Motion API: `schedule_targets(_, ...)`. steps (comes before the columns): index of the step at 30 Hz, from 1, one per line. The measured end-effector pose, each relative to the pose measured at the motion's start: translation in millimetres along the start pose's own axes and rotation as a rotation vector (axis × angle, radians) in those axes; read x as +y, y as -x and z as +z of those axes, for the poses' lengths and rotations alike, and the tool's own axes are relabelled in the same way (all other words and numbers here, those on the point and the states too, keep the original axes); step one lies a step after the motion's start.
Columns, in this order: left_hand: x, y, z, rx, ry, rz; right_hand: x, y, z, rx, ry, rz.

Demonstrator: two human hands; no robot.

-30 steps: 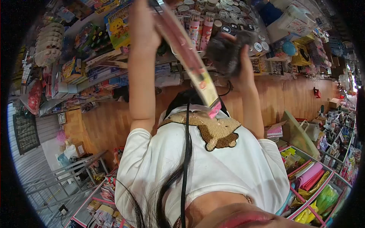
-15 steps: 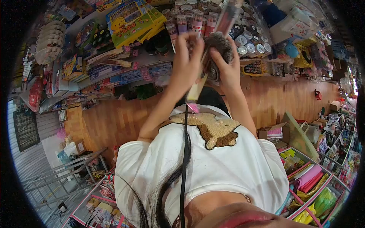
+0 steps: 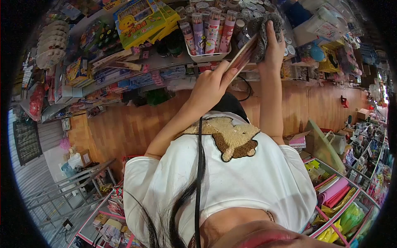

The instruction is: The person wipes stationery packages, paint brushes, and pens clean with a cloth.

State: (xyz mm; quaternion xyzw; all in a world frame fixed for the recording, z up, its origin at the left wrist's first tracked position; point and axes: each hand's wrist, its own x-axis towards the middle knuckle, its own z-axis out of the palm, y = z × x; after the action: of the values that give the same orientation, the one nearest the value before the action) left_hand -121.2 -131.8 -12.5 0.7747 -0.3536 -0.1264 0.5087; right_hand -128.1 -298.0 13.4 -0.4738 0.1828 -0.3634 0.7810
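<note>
My left hand (image 3: 211, 86) is closed around the lower end of a long, flat packet (image 3: 243, 58), held tilted up to the right. Its face looks reddish-brown with a pale edge; what is inside is too blurred to name. A fuzzy grey cloth (image 3: 262, 39) is bunched in my right hand (image 3: 273, 51) and lies against the packet's upper end. Just behind the packet, a white basket (image 3: 206, 58) holds several clear-lidded pencil tubes (image 3: 213, 31) standing upright.
Yellow boxes with a chick picture (image 3: 144, 22) are stacked left of the tubes. Further along the shelf sit egg-carton-like trays (image 3: 53, 45) and a blue ball (image 3: 317, 54). Behind me, pink-edged bins (image 3: 335, 194) hold rolled goods. A metal railing (image 3: 70, 182) stands at the left.
Both hands have shifted; the right hand with the cloth moved right and up. The packet swung from near my chest to slant toward the shelf, and my left hand now grips its lower end.
</note>
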Motion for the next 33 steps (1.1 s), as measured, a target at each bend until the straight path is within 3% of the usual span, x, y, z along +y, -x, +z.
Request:
schedule_targets(2,-0.4,-3.5,0.0,0.046,0.0,0.024,9.6,10.0,7.6,0.061,0.047,-0.064)
schedule_targets(4,-3.7,-12.0,-0.5,0.121,-0.026,0.083,25.6,32.2,13.2,-0.118,0.237,-0.078)
schedule_targets(8,-5.8,-5.7,2.4,0.145,0.036,0.123,29.2,28.4,4.8,-0.175,0.151,-0.016)
schedule_targets(11,-0.7,3.3,-2.1,0.006,-0.033,0.024,17.4,-5.7,-13.6,-0.035,0.263,-0.119)
schedule_targets(14,-3.7,10.8,-4.7,-0.003,-0.046,0.031,-1.1,-48.6,-47.8,0.175,0.357,-0.267)
schedule_targets(16,-0.6,10.8,-10.5,0.019,-0.03,-0.037,-22.3,-44.3,-44.0,0.227,0.177,-0.509)
schedule_targets(17,0.6,9.8,-11.7,0.033,-0.02,-0.072,-24.4,-26.0,-30.9,0.338,0.091,-0.47)
schedule_targets(18,0.4,8.4,-8.8,0.084,-0.035,-0.003,3.8,-28.1,-50.7,0.264,0.265,-0.571)
schedule_targets(20,-0.7,4.9,-1.2,0.174,-0.065,0.135,5.5,-2.8,-30.8,-0.274,0.915,-1.027)
schedule_targets(21,-1.6,4.4,-3.0,0.14,-0.066,0.133,6.3,9.7,-20.8,-0.559,1.045,-1.274)
schedule_targets(22,-3.0,4.1,-7.0,0.107,-0.066,0.133,5.2,18.2,-12.0,-0.635,1.09,-1.31)
schedule_targets(28,1.0,12.6,-5.7,0.078,0.003,0.12,0.3,-76.7,-45.4,-0.345,0.965,-1.393)
schedule_targets(30,0.6,9.0,-6.8,0.078,-0.004,0.114,5.2,-49.1,-42.6,-0.338,0.994,-1.205)
schedule_targets(32,-3.2,6.9,-6.5,0.118,0.003,0.138,27.9,-16.8,-30.5,-0.3,0.972,-1.329)
schedule_targets(33,-9.0,6.1,-6.9,0.094,-0.039,0.144,34.2,0.3,-27.0,-0.374,0.922,-1.294)
